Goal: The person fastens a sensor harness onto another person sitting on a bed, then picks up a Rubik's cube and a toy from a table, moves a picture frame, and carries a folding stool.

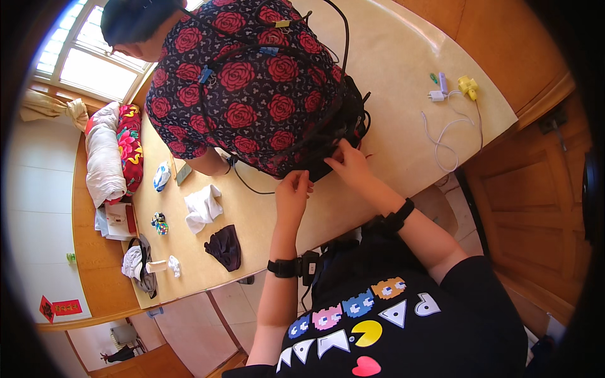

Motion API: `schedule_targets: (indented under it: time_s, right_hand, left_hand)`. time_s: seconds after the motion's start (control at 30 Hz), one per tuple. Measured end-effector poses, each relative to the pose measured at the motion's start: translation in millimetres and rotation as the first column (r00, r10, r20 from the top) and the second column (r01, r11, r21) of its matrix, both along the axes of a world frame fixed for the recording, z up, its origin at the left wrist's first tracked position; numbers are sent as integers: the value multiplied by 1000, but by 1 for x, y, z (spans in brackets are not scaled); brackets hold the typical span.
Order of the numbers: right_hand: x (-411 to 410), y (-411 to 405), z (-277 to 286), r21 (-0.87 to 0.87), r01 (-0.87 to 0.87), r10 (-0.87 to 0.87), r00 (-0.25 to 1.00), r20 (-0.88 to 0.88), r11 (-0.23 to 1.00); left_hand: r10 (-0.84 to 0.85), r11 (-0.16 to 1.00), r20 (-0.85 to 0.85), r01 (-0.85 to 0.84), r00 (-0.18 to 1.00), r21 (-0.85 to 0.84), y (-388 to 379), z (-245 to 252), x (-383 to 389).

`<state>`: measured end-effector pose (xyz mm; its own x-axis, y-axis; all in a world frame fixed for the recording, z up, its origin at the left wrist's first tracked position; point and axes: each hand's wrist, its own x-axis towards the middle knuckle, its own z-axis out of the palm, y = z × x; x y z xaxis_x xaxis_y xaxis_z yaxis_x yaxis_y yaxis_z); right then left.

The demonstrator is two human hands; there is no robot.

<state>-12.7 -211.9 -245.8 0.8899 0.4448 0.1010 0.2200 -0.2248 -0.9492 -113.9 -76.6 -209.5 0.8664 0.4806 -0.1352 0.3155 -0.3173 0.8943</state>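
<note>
A person in a dark shirt with red roses (238,115) leans forward over the bed-like beige platform, back towards me. At this person's lower back is a black bag or pack (352,120), its shape partly hidden by dark cables. My right hand (350,163) is at the bag's lower edge, thumb and fingers around dark material. Just left of it, my left hand (294,186) has its fingertips drawn together by the shirt's hem; whether anything is between them is hidden. A black cable (347,38) loops over the shirt, held by blue binder clips (204,74) and a yellow one (282,23).
On the beige surface (392,61) lie a white cloth (203,208), dark underwear (223,248), a puzzle cube (162,228) and a wipes pack (161,176). At right are a yellow plug adapter (468,87) and a white cable (439,141). Rolled bedding (106,156) lies left; a wooden door (529,203) stands right.
</note>
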Motion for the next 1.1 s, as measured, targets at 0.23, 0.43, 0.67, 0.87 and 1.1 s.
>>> schedule_targets:
  time_s: [0.23,0.43,0.67,0.87,1.1]
  right_hand:
    - [-5,-48,-37,105,147,-144,989,-41,983]
    - [3,-76,-42,25,144,-141,983,-117,989]
    - [6,-79,-81,-74,-101,92,989,-116,992]
    - [10,-76,-92,39,-231,233,944,-234,972]
    - [23,-99,-83,15,-111,109,927,-358,994]
  left_hand:
    - [-189,980,-48,192,981,48,7,-21,-16]
    - [-727,668,-280,740,627,-76,-8,-7,-19]
    - [-789,557,-454,793,413,-247,-10,-11,-18]
    - [-64,956,79,84,995,-280,-22,-29,-21]
    - [-327,894,-85,280,941,-349,0,-36,-73]
